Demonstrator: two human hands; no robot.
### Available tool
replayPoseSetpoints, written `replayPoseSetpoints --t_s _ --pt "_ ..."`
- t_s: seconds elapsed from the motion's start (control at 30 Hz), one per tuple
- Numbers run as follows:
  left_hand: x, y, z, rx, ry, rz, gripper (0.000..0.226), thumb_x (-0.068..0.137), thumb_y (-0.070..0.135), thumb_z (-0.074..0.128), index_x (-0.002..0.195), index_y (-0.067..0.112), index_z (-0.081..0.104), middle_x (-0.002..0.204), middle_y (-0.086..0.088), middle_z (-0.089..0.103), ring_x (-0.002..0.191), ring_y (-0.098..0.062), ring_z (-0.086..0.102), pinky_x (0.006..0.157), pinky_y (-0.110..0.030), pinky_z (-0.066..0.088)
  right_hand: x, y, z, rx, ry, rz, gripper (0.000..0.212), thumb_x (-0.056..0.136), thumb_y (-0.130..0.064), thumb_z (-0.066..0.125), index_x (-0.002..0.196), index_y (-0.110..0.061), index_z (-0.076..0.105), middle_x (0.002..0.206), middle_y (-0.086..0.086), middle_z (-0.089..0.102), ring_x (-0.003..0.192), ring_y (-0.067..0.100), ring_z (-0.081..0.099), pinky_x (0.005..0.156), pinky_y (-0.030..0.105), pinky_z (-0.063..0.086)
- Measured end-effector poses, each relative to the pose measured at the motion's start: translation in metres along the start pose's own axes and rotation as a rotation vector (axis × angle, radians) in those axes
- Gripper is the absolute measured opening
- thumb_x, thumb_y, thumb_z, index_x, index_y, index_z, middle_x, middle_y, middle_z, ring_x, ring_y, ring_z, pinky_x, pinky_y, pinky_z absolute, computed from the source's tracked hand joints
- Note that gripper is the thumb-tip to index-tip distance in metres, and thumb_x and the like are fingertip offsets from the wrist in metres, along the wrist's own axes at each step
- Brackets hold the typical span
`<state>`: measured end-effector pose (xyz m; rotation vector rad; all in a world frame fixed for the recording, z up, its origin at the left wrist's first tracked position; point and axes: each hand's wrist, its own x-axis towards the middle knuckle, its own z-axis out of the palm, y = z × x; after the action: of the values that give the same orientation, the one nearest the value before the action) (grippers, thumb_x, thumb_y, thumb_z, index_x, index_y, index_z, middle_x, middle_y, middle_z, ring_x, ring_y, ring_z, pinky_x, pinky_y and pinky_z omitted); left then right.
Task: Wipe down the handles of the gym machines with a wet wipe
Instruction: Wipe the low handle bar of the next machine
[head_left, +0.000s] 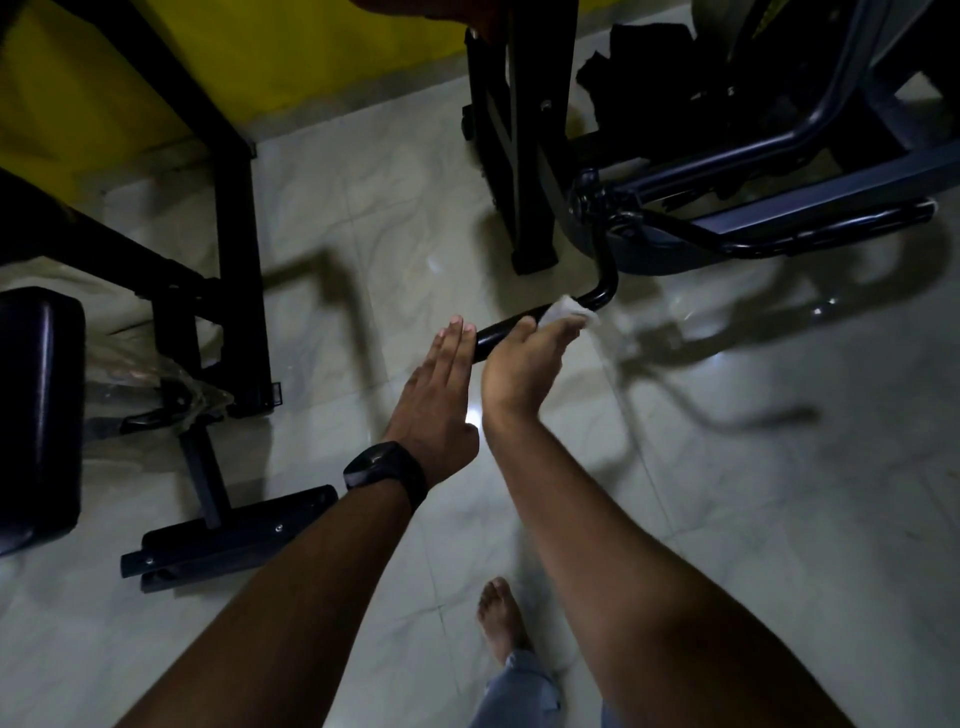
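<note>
A black curved handle (501, 328) sticks out from a dark gym machine (727, 208) at the upper right. My right hand (524, 364) holds a white wet wipe (566, 310) against the handle, the wipe wrapped over the bar near its bend. My left hand (439, 395), with a black watch on its wrist, is flat with straight fingers; its fingertips are at the free end of the handle and hold nothing.
A black bench frame (228, 218) stands at the left with a padded seat (36, 415) and a floor foot (234, 540). A yellow wall (260, 57) is behind. My bare foot (501, 618) is on the pale tiled floor (727, 467).
</note>
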<state>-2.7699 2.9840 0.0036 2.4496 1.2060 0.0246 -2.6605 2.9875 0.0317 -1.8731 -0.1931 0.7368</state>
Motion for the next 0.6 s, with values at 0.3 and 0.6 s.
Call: replayPoseSetpoints --t_s 0.3,0.6 --pt "0.002 -0.003 0.001 0.078 -0.001 0.044 0.102 0.091 0.046 0.060 0.159 0.009 -0.005 0.168 -0.008 -0.010 0.154 -0.018 -0.010 0.126 -0.037 0.008 -0.016 -0.010 0.006 0.169 -0.078 0.091 0.078 0.095 -0.033 0.050 0.155 -0.007 0.009 0.156 0.014 0.031 0.141 0.026 0.039 0.113 0.036 0.037" --pt "0.000 0.005 -0.005 0.029 -0.007 0.056 0.096 0.091 0.058 0.045 0.159 0.005 0.003 0.167 -0.013 -0.005 0.155 -0.022 -0.008 0.126 -0.035 0.003 -0.026 -0.011 0.004 0.138 -0.139 0.105 0.089 0.093 -0.036 0.052 0.158 -0.006 -0.002 0.162 0.014 0.017 0.147 0.023 0.028 0.118 0.031 0.029"
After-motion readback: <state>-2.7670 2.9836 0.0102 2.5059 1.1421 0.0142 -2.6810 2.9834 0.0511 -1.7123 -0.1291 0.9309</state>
